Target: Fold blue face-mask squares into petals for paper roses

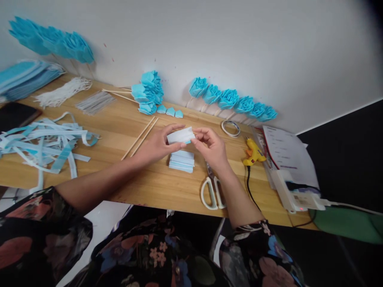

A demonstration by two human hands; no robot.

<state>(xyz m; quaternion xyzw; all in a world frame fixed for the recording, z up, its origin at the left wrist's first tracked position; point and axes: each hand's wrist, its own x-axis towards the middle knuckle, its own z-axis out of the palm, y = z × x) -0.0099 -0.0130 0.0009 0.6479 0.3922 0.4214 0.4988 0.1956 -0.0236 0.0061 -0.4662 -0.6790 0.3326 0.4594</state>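
Between my two hands is a small white-and-blue piece of mask fabric, held just above the table. My left hand grips its left end, thumb below and fingers behind. The thumb and forefinger of my right hand pinch its right edge. Under it on the table lies a stack of similar cut pieces. White-handled scissors lie below my right hand, their blades partly hidden by it. Two wooden sticks rest left of my left hand. Three folded blue petals sit farther back.
Blue fabric flowers on sticks lean along the wall, with more flowers lying nearby. A yellow glue gun, tape roll and power strip are at right. Fabric strips, white cords and masks lie left.
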